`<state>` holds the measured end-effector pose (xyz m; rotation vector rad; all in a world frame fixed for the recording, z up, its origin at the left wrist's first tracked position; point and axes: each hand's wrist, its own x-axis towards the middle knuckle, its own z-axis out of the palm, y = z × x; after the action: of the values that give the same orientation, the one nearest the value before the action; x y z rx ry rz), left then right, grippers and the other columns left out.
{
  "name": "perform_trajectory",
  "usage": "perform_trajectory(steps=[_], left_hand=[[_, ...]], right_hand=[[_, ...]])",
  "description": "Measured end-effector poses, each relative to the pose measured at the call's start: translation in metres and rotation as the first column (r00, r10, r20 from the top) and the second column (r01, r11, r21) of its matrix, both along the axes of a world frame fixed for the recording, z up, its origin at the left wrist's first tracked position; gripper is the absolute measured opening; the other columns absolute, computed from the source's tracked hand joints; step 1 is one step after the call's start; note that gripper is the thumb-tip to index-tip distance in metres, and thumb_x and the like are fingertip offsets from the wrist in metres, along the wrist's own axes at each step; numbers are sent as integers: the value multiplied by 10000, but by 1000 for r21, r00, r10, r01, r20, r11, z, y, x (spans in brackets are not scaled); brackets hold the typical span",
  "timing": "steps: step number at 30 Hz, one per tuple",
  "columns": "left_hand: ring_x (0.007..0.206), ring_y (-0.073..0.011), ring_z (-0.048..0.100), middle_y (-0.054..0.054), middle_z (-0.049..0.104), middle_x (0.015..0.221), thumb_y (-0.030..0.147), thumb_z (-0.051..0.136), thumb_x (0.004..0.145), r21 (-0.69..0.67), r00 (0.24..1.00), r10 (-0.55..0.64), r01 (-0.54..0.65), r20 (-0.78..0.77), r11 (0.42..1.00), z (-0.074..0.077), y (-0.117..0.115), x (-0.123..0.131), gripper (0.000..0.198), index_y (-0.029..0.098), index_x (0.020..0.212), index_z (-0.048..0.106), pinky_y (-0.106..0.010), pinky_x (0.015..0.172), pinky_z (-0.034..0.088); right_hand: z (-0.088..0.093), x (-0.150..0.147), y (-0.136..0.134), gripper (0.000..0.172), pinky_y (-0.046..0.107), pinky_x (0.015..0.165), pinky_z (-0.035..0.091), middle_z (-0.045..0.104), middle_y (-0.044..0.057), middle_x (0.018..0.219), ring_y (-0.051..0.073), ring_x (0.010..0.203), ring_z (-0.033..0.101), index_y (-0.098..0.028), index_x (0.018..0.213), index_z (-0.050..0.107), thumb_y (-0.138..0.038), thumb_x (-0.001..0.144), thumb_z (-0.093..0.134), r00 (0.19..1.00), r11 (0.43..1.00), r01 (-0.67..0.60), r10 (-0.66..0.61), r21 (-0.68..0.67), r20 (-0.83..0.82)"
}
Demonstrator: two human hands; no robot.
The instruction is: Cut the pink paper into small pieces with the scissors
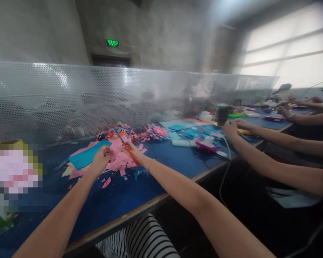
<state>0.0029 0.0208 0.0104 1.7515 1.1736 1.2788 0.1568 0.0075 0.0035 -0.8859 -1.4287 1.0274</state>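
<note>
My right hand (pixel 131 148) is closed round red-handled scissors (pixel 130 150) whose blades point up and left toward a heap of pink and blue paper ornaments (pixel 115 132). My left hand (pixel 101 159) is pinched shut on a pink paper piece (pixel 113 152) beside a blue sheet (pixel 87 154). Both hands rest over a scatter of pink paper scraps (pixel 118 165) on the blue table (pixel 118 195).
A perforated metal screen (pixel 70 100) runs along the table's far side. To the right, another person's arms (pixel 271 157) reach over blue paper, a pink device (pixel 206 144) and a cable (pixel 226 168). A blurred box (pixel 12 175) stands at left.
</note>
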Motion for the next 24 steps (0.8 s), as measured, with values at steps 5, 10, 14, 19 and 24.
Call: perform_trajectory(steps=[5,10,14,19,24], left_hand=[[454,-88,512,24,493,687,363,539,575,-20,999,-51,51,-11,999,3,-9,5,284,173,755,429,-265,479,455],[443,-85,518,23,472,721,393,535,583,13,989,-96,98,-113,995,-1,-8,5,304,179,781,451,-237,462,425],[438,-100,527,25,485,694,400,527,590,44,979,-82,92,-188,995,-2,-6,2,267,184,734,466,-224,446,391],[453,-110,530,32,491,639,392,495,622,44,964,-99,113,-248,993,-4,-3,1,230,188,720,456,-227,472,395],[469,-113,530,28,503,638,359,476,641,39,945,-114,132,-308,990,-5,-2,-1,184,190,712,457,-239,496,406]], right_hand=[[-5,0,8,305,182,517,341,457,-43,677,59,572,417,-181,800,435,-317,580,597,1000,1000,18,-18,6,12],[-13,1,21,300,183,522,343,454,-57,653,53,544,409,-172,811,427,-231,560,580,997,997,37,-41,64,60],[-12,3,18,254,178,485,322,437,-69,598,47,493,377,-168,801,445,-192,569,545,984,990,72,-90,119,154],[-7,5,13,265,183,488,331,451,-61,597,58,510,397,-157,803,471,-190,556,561,965,984,115,-143,133,220],[-3,5,9,277,186,510,341,461,-54,615,60,530,406,-143,817,478,-172,556,567,959,985,115,-145,131,244]])
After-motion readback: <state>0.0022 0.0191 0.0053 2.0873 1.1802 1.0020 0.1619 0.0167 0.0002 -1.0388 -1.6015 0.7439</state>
